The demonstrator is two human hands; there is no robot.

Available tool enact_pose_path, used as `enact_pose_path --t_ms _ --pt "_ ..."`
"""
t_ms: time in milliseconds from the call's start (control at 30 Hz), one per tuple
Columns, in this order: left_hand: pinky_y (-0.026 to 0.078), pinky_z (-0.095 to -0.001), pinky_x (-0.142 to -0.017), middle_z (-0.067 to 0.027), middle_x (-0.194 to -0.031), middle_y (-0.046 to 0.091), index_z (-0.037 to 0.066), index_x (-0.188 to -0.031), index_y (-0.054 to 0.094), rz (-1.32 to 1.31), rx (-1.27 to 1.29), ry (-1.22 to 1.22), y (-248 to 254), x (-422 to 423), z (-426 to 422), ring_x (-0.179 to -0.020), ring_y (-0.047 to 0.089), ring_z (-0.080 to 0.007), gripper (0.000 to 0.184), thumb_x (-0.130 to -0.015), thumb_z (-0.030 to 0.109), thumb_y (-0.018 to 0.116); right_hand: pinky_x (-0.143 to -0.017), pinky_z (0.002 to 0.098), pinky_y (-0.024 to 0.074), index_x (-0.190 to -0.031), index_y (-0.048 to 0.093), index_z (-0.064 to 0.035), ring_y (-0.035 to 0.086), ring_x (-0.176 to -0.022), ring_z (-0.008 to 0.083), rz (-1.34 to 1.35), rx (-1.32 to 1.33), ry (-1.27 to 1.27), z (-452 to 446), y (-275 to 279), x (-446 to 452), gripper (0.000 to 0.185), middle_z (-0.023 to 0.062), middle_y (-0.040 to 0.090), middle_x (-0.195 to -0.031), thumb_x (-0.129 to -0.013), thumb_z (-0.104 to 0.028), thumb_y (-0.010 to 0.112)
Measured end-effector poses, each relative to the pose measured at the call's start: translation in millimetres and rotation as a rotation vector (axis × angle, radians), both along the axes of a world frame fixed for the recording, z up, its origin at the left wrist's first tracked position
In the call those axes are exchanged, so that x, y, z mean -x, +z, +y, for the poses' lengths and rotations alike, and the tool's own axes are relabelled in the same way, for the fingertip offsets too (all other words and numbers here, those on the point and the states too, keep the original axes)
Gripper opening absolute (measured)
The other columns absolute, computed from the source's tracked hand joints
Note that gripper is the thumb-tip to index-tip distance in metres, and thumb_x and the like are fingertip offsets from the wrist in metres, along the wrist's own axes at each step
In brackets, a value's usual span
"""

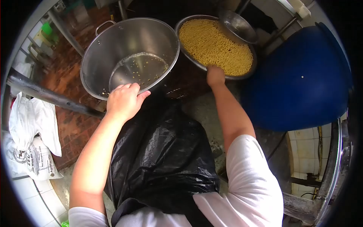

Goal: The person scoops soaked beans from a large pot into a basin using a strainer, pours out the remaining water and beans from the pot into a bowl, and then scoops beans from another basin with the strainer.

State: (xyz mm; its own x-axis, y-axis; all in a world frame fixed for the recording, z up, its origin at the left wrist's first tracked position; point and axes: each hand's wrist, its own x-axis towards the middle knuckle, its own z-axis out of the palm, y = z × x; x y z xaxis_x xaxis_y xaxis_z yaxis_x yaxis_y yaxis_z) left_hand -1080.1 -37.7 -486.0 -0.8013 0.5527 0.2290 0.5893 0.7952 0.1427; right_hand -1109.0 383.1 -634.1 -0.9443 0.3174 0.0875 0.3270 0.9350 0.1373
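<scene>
cropped shirt (pixel 249 178), right hand (pixel 216 75) at bowl (pixel 193 59), fingers unclear

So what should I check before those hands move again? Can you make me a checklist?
1. Left hand on the big pot: ok, it holds the near rim.
2. Right hand has a firm grip: cannot tell. It is at the near rim of the wide bowl, but its fingers are mostly hidden.
3. Big pot completely empty: not ok, a few yellow bits are scattered inside.
4. Yellow grains clear of other things: not ok, the small metal bowl sits tilted over their far side.
5. Apron on: ok, a black one covers the person's front.
</scene>
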Motion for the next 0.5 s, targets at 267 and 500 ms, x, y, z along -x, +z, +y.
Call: enact_pose_path --t_ms 267,500 --pt "0.056 -0.0505 -0.079 -0.015 -0.085 0.071 0.004 -0.083 0.064 0.057 0.015 -0.092 -2 9 -32 -0.088 0.07 -0.039 0.044 -0.095 0.046 0.076 -0.097 0.0462 0.0538 -0.111 0.073 -0.0104 0.071 -0.11 0.033 0.147 0.046 0.107 -22 -12 -60 0.017 0.0133 0.073 -0.113 -0.096 -0.015 0.067" --pt "0.054 -0.0486 -0.074 -0.0125 -0.078 0.066 0.005 -0.077 0.062 -0.02 0.075 -0.22 10 -10 -66 -0.079 0.065 -0.0364 0.049 -0.084 0.049 0.084 -0.095 0.0502 0.0547 -0.109 0.074 -0.0025 0.07 -0.108 0.0398 0.453 0.551 0.228 -4 26 -82 0.024 0.0202 0.074 -0.111 -0.095 -0.022 0.073"
